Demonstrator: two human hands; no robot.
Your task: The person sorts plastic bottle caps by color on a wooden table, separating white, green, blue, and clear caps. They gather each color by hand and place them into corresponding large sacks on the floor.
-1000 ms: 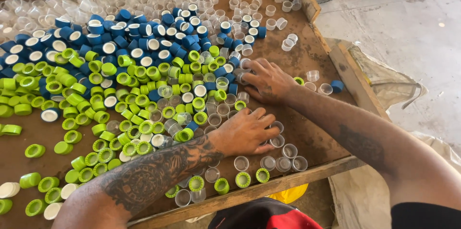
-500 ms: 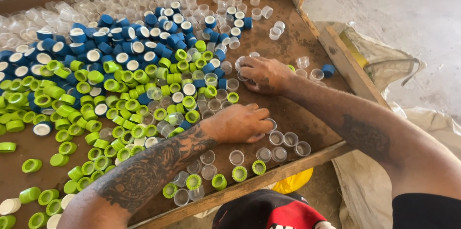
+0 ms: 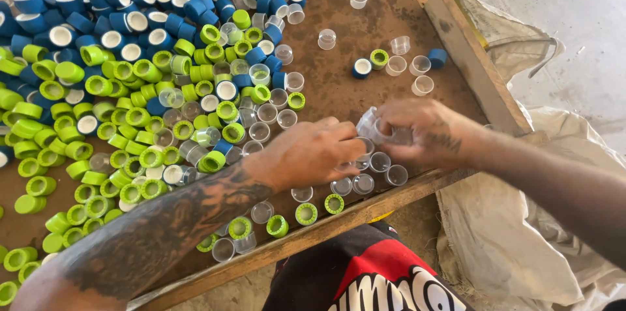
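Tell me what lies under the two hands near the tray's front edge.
Under the left hand and right hand sit clear caps on the brown tray. The right fingers hold several clear ones. Anything beneath the palms is covered.

Your left hand (image 3: 313,151) and right hand (image 3: 427,132) meet near the front edge of the wooden tray (image 3: 365,210), pinching a clear cap (image 3: 369,126) between them (more clear ones lie just below). Green caps (image 3: 117,122) and blue caps (image 3: 117,11) crowd the tray's left side.
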